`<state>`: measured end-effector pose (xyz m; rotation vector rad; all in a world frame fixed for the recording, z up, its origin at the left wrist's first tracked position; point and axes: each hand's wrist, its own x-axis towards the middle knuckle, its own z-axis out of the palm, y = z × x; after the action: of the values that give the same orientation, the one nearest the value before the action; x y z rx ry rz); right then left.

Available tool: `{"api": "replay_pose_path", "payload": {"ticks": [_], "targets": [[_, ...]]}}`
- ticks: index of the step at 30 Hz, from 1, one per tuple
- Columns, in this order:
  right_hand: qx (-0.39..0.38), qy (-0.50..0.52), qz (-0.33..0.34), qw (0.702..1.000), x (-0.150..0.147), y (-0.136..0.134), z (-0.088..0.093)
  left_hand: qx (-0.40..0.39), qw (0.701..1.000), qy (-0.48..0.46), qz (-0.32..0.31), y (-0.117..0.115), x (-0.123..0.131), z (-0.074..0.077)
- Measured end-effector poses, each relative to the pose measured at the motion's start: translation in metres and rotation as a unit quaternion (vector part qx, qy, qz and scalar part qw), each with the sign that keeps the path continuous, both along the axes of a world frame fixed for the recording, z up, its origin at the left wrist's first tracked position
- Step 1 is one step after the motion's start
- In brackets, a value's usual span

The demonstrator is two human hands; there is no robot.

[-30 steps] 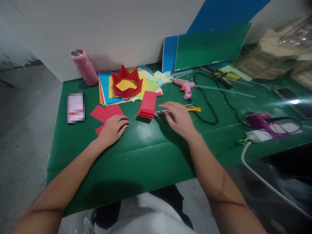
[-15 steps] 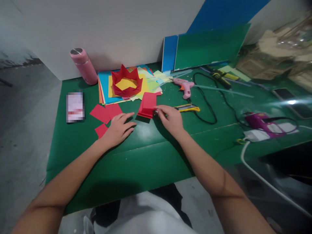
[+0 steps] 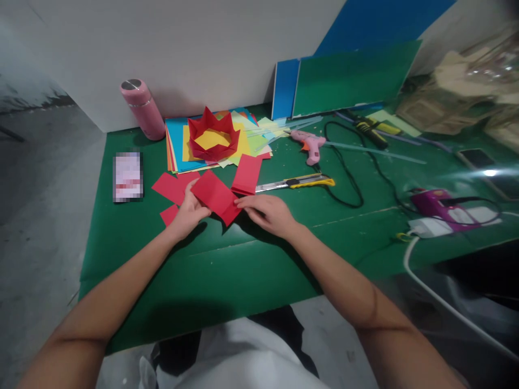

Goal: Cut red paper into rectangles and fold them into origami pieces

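Observation:
Between my two hands a rectangular piece of red paper (image 3: 216, 194) is held tilted just above the table. My left hand (image 3: 190, 210) grips its left end, thumb below the near edge. The fingertips of my right hand (image 3: 265, 212) pinch its right corner. Behind it lies a small stack of red paper (image 3: 246, 174), beside the blade of a yellow utility knife (image 3: 310, 181). More red paper pieces (image 3: 167, 186) lie to the left, partly behind my left hand. A folded red paper ring with pointed tips (image 3: 214, 135) sits on coloured paper sheets (image 3: 174, 148).
A pink bottle (image 3: 144, 111) stands at the back left, near a blurred-out flat item (image 3: 128, 177). To the right are a pink glue gun (image 3: 311, 145), its black cord (image 3: 359, 189), clear glue sticks (image 3: 377, 152), a screwdriver (image 3: 371, 134) and a purple device (image 3: 436, 205).
My right hand has brought a red paper piece off the stack toward me. My left hand, earlier spread on the table, has closed on its other end.

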<state>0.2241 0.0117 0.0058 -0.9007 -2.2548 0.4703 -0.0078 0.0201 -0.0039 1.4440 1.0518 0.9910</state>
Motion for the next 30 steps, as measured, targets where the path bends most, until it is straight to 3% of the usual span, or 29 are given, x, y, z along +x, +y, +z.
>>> {"api": "replay_pose_path", "payload": {"ticks": [4,7,12,16,22,30], "targets": [[-0.013,0.023,-0.061,0.998,0.001,0.0,-0.001,-0.007,0.999,0.007,-0.04,-0.007,0.004,0.009],[-0.014,0.031,-0.084,0.996,-0.001,-0.001,-0.002,0.034,0.998,0.018,-0.057,-0.013,0.008,0.007],[-0.035,0.028,-0.106,0.993,-0.007,-0.004,-0.004,0.1,0.993,0.054,-0.018,-0.02,0.012,0.002],[-0.071,0.062,-0.119,0.988,-0.007,-0.005,-0.003,0.09,0.994,0.063,0.004,-0.019,0.014,0.002],[-0.209,0.107,-0.107,0.966,-0.009,-0.005,0.0,0.077,0.996,0.049,0.02,-0.012,0.014,0.001],[-0.371,0.179,-0.093,0.907,-0.017,-0.004,0.001,0.039,0.999,0.001,0.009,-0.014,0.016,0.001]]}}
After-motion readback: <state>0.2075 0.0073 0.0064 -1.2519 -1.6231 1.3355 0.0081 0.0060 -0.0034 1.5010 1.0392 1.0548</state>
